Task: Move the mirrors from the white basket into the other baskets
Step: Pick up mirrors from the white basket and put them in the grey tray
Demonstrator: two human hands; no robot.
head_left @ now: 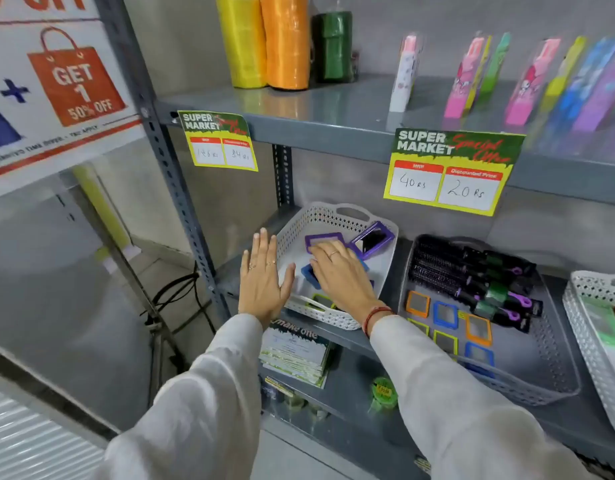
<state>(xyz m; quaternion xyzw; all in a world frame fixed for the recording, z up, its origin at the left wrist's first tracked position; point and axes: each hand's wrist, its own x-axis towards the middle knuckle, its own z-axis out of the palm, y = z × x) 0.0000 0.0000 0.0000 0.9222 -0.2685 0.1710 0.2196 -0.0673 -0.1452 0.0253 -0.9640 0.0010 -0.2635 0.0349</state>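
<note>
Left hand (grip wide, flat) braces the white basket at the shelf's left end. Right hand, grip wide, rests on the purple mirror; pinch its frame.

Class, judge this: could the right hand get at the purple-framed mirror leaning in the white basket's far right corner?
Probably yes: the right hand is inside the open-topped white basket, and nothing covers that purple-framed mirror.
</note>
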